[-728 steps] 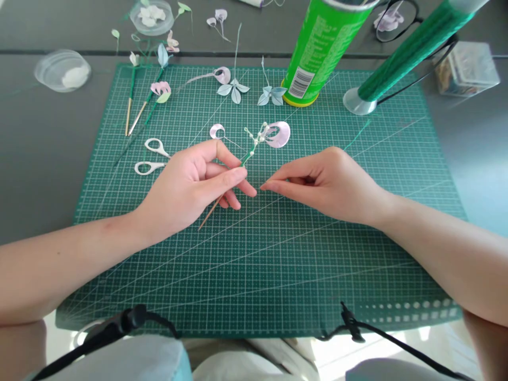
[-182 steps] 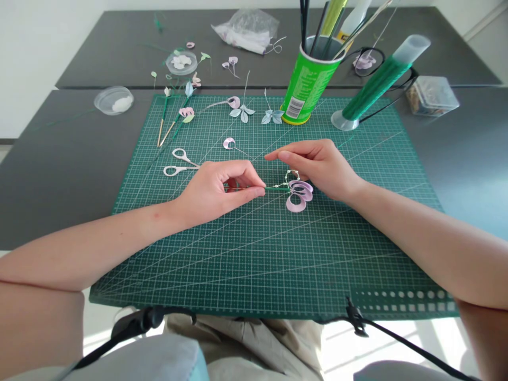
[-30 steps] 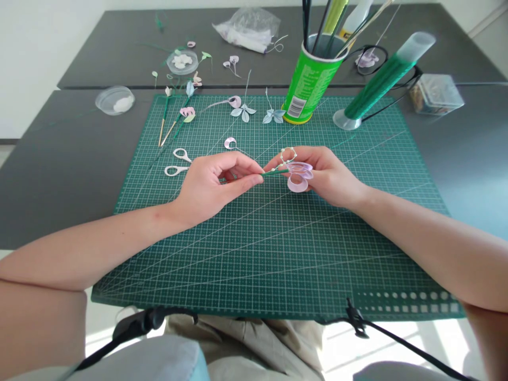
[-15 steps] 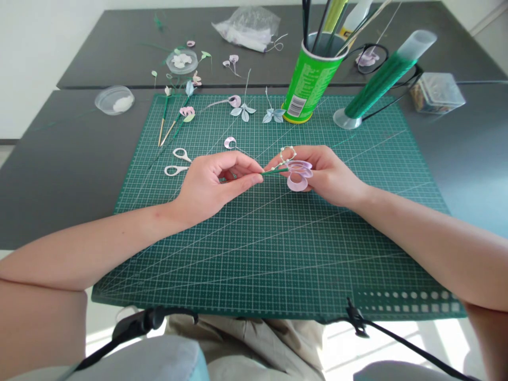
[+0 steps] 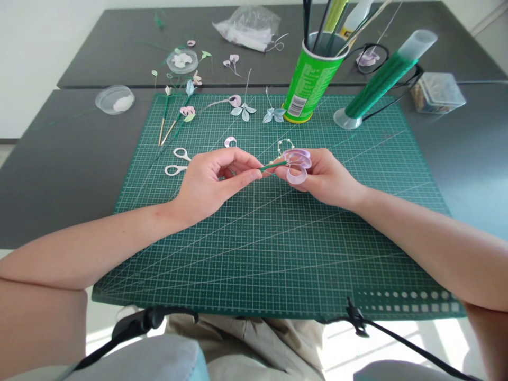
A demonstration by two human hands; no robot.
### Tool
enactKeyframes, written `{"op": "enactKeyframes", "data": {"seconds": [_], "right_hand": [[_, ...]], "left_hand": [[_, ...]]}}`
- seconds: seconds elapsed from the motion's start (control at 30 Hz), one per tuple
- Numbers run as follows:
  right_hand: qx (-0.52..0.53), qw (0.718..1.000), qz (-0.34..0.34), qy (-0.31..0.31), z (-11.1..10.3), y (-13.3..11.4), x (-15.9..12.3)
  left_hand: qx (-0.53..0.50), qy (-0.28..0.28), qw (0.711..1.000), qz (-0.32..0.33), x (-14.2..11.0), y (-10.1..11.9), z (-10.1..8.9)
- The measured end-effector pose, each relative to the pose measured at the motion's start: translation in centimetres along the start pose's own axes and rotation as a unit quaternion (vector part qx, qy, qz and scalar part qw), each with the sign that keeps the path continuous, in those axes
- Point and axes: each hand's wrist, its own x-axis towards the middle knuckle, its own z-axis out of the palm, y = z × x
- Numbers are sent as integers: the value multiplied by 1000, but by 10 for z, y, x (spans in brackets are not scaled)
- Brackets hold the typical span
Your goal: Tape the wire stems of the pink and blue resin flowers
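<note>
My left hand [image 5: 216, 177] pinches the end of a thin green-wrapped stem between thumb and fingertips. At the stem's other end are looped purple petals, forming an artificial flower [image 5: 297, 163]. Close behind them rises a curved sprig of small pale beads [image 5: 286, 143]. My right hand [image 5: 323, 174] is closed around the petal end, its fingers partly hidden behind the flower; exactly what they pinch cannot be made out. White-handled scissors [image 5: 177, 170] lie beside my left hand, their blades hidden under it. A loose purple petal loop [image 5: 230, 142] lies just beyond.
A green cutting mat [image 5: 254, 254] covers the near table. Beyond my hands stand a green can [image 5: 313, 79] of sticks and a green-filled tube [image 5: 383, 79]. Pale blue leaf sprigs [image 5: 243, 111], flower sticks [image 5: 163, 119], a shallow dish [image 5: 115, 100] and a clear box [image 5: 438, 92] lie around.
The beaded sprig has shifted up and away from the stem, and the purple petals have turned and risen slightly. My right fingers have changed position; my left hand has barely moved.
</note>
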Motion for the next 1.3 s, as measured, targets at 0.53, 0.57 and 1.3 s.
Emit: {"op": "enactKeyframes", "data": {"seconds": [0.53,0.57,1.3], "right_hand": [[-468,841,-265,-54,7,-11,-22],[-469,836,-278,-58,9,-13,-24],[-243,949,-74,188,16,-39,-29]], "left_hand": [[-11,7,999,-29,3,2,-2],[-6,7,1000,-28,3,2,-2],[82,-131,988,6,1,4,-1]]}}
